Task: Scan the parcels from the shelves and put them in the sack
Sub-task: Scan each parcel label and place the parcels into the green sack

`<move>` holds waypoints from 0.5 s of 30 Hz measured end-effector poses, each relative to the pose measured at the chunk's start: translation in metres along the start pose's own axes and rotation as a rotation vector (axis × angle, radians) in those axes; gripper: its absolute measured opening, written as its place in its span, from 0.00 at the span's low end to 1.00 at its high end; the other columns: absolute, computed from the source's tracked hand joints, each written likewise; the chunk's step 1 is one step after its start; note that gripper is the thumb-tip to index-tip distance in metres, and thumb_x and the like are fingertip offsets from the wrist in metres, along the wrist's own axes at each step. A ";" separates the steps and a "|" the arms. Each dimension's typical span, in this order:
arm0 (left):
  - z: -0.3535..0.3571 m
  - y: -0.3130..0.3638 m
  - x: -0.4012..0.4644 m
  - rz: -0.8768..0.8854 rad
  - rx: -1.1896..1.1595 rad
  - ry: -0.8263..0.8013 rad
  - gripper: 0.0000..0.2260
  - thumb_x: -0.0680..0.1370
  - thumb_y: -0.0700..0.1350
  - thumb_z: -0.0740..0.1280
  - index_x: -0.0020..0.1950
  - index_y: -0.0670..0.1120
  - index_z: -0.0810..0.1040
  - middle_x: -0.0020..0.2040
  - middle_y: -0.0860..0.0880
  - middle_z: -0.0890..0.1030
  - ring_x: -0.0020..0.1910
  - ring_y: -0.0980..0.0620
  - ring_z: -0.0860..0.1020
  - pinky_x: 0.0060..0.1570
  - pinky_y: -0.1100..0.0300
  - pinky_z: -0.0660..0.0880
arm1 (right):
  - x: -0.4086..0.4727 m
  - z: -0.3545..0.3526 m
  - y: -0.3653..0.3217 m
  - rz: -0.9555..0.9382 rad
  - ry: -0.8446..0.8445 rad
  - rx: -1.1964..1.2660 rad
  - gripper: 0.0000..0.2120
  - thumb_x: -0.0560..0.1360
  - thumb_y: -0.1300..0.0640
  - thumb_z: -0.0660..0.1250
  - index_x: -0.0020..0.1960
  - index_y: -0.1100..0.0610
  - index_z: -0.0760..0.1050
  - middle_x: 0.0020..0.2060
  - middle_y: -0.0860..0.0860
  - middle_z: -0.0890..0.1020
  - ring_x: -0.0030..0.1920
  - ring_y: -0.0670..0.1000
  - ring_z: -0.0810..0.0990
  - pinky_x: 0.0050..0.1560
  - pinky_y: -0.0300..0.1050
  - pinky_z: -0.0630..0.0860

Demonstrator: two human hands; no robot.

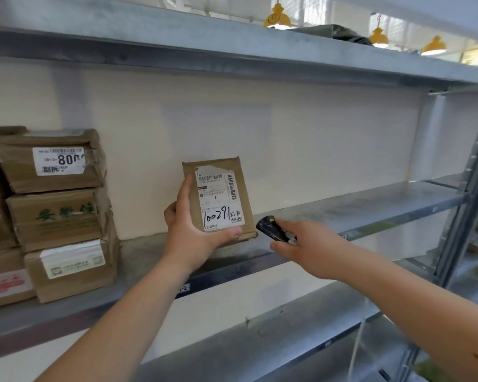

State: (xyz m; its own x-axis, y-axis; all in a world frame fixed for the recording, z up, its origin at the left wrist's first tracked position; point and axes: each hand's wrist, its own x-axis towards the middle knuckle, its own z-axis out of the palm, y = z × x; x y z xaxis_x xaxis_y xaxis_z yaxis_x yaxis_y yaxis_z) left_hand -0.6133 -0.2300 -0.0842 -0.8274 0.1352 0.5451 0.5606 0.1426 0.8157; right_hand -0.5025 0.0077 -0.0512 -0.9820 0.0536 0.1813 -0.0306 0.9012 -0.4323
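A small brown cardboard parcel (pixel 218 172) with a white barcode label marked 100291 stands upright above the grey metal shelf (pixel 356 208). My left hand (pixel 189 230) grips it from the left and underneath, thumb across its lower edge. Just right of the parcel, my right hand (pixel 307 244) holds a small black handheld scanner (pixel 271 228), whose head points at the parcel's lower right corner. The sack is out of view.
Several brown boxes (pixel 58 216) are stacked at the shelf's left end. To the right of the held parcel the shelf is bare. Another shelf (pixel 232 51) runs above and one lies below. A metal upright (pixel 469 205) stands at the right.
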 end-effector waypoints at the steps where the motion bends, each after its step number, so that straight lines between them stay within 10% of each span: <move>1: 0.001 0.002 -0.001 0.005 -0.008 -0.010 0.61 0.53 0.58 0.87 0.74 0.81 0.53 0.69 0.56 0.61 0.63 0.68 0.64 0.59 0.67 0.64 | -0.001 0.001 0.001 0.007 0.009 0.006 0.22 0.81 0.39 0.65 0.73 0.42 0.71 0.37 0.46 0.81 0.26 0.40 0.76 0.24 0.33 0.67; 15: 0.019 0.029 -0.021 0.048 -0.123 -0.285 0.61 0.58 0.50 0.89 0.77 0.77 0.53 0.70 0.55 0.61 0.66 0.65 0.67 0.67 0.60 0.67 | -0.076 0.005 -0.002 0.230 0.150 -0.072 0.20 0.81 0.37 0.63 0.70 0.42 0.73 0.38 0.46 0.81 0.34 0.45 0.79 0.31 0.41 0.72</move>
State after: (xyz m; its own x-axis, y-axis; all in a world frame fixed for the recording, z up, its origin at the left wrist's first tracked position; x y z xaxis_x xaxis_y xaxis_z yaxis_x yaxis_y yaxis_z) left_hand -0.5786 -0.2102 -0.0754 -0.7480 0.4106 0.5215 0.5765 0.0124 0.8170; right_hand -0.4286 -0.0003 -0.0686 -0.9229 0.3185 0.2166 0.2086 0.8861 -0.4140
